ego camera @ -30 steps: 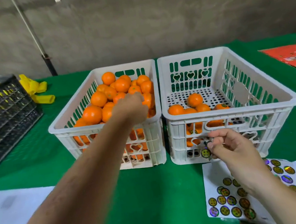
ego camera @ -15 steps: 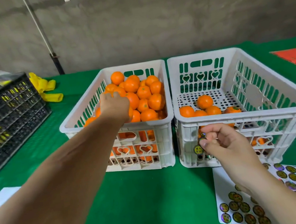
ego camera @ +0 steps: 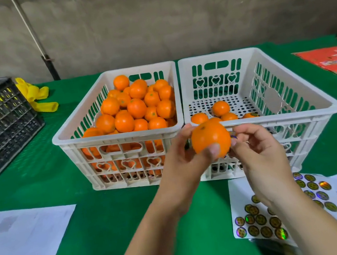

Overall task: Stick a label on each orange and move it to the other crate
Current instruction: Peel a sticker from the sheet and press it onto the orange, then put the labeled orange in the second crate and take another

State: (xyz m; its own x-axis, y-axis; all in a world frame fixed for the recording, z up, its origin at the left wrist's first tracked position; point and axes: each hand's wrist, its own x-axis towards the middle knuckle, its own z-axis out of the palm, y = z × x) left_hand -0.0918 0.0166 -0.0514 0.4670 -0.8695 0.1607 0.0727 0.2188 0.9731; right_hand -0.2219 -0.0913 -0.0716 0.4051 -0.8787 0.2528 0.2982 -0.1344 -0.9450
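On the green table (ego camera: pixel 110 213), the full left crate (ego camera: pixel 121 139) sits beside the near-empty right crate (ego camera: pixel 293 114), and before them the left hand (ego camera: pixel 181 160) grips an orange (ego camera: pixel 209 138) while the right hand (ego camera: pixel 260 152), fingers curled, pinches at its right side.

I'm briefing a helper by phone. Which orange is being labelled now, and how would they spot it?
Find the two white crates on the green table. In front of where they meet, the left hand holds one orange in the air, right hand at its side. It alone is outside both crates.
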